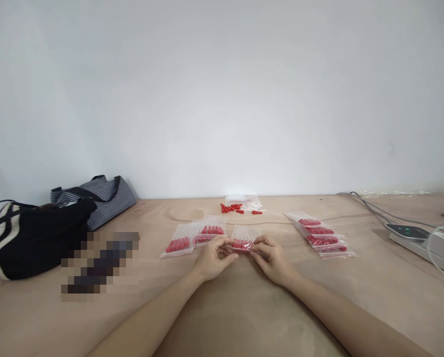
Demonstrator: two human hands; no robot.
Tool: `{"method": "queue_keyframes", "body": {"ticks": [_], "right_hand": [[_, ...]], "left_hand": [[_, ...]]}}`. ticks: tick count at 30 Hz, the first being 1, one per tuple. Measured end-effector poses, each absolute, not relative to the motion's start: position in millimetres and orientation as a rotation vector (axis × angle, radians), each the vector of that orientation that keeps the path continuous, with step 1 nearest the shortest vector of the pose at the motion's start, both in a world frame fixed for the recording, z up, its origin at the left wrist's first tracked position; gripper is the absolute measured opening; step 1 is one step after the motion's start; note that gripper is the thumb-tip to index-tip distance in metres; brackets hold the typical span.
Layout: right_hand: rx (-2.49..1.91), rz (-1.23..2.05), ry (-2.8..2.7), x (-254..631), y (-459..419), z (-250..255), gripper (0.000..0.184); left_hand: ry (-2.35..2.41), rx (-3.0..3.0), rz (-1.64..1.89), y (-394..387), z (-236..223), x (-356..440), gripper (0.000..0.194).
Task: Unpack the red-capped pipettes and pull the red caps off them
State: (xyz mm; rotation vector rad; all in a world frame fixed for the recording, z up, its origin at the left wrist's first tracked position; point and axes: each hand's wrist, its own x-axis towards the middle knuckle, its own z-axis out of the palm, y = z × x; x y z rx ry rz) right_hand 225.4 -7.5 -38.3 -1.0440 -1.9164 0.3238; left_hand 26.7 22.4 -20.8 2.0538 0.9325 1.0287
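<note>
Clear plastic bag point(246, 238) of red pieces point(240, 244) sits pinched between both hands point(216, 258) above the wooden table point(222, 317).

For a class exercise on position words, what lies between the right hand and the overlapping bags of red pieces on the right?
Only bare wooden tabletop lies between the right hand and the overlapping bags; the head view shows this.
</note>
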Motion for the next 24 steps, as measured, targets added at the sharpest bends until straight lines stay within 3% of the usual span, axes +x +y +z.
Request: {"method": "queue_keyframes", "body": {"ticks": [6, 16, 24], "right_hand": [[-1.083, 0.305, -1.994, 226.8, -7.2, -35.9, 0.022], [-1.114, 0.026, -2.213, 215.8, -21.7, -24.9, 0.019], [-1.201, 0.448, -1.969, 220.2, -9.6, -36.8, 0.011]], "left_hand": [[0.958, 2.83, 1.045, 16.2, -20.1, 31.9, 0.013], [1.027, 2.844, 0.973, 8.4, -19.3, 37.3, 0.013], [0.811, 2.986, 1.039, 6.9, -17.4, 32.4, 0.014]]}}
